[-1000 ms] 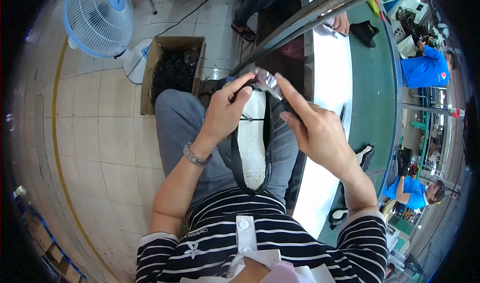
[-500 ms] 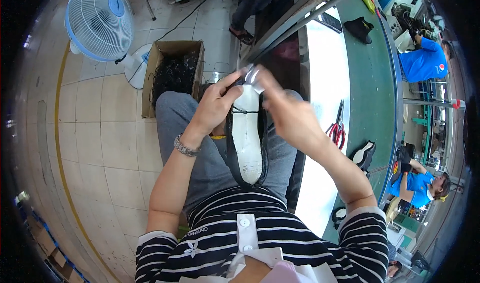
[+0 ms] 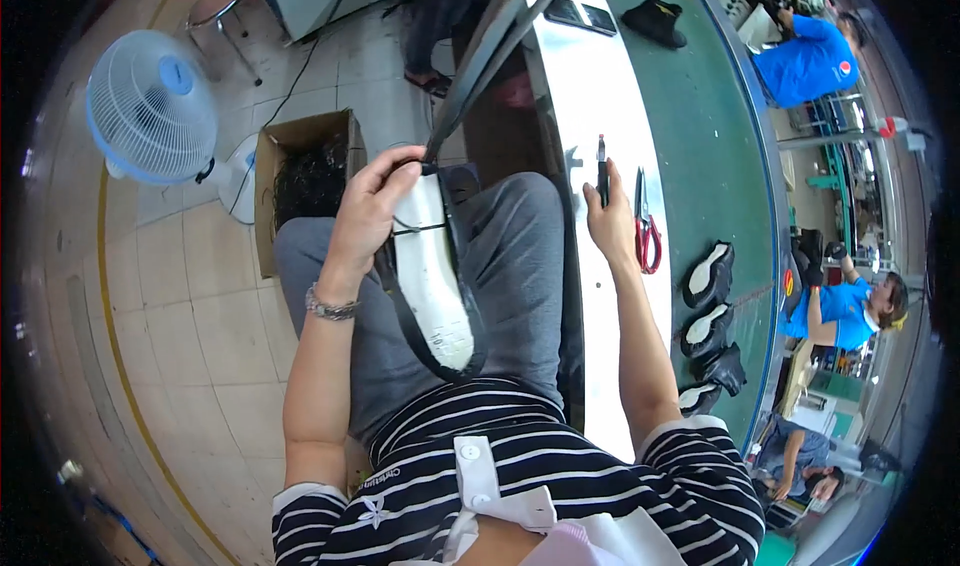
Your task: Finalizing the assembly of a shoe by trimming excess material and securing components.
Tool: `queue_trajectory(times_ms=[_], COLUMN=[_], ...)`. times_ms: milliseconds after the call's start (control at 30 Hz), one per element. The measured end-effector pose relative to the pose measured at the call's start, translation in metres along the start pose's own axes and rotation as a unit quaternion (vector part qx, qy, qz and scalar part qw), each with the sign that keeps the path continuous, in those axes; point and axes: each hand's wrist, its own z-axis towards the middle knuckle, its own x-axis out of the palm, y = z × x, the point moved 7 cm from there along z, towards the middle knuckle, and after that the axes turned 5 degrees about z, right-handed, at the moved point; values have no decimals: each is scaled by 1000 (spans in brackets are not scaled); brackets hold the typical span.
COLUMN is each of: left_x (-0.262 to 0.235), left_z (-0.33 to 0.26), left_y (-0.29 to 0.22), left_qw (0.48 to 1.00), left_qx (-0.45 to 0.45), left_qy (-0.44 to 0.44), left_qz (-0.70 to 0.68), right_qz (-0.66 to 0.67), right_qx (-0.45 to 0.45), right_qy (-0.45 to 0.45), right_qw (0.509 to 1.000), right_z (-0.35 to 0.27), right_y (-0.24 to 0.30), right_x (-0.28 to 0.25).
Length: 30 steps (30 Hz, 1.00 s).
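My left hand [image 3: 368, 211] is closed round the far end of a black shoe upper [image 3: 466, 366], which is tilted above my lap. Its pale insole board [image 3: 432, 291] faces up, and a thin black strand crosses it. Away to the right, my right hand [image 3: 612, 224] is at the white bench strip with a slim dark-handled tool [image 3: 603, 171] between thumb and fingers. The tool lies along the bench, its narrow tip pointing away from me; its exact kind is unclear. Beside that hand lie red-handled scissors [image 3: 649, 241].
A green conveyor belt [image 3: 690, 156] runs along the bench, carrying several black shoes [image 3: 709, 276] and a black boot-like upper [image 3: 654, 21]. Phones [image 3: 580, 14] lie on the bench. A metal post [image 3: 480, 66] rises ahead. To the left are a carton of black scraps [image 3: 265, 181] and a fan [image 3: 150, 106]. Co-workers sit across the belt.
My right hand has left the shoe's far end and moved right to the bench with the tool. My left hand keeps the shoe, now tilted. The view has shifted right.
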Motion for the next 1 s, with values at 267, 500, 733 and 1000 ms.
queue_trajectory(times_ms=[267,500,733,1000], left_x=[4,10,16,10], left_z=[-49,-80,-90,-98], left_y=[-21,-31,-38,-33], left_qw=[991,930,851,841], left_qx=[107,150,244,255], left_qy=[3,-171,-276,-266], left_qz=[-80,287,374,396], right_qz=[-83,128,526,526], right_qx=[-66,164,148,207], right_qy=[-215,14,311,527], right_qw=[971,978,778,635], right_z=[-42,-63,-144,-212], right_y=[-109,-163,15,109], right_x=[-56,-45,-25,1])
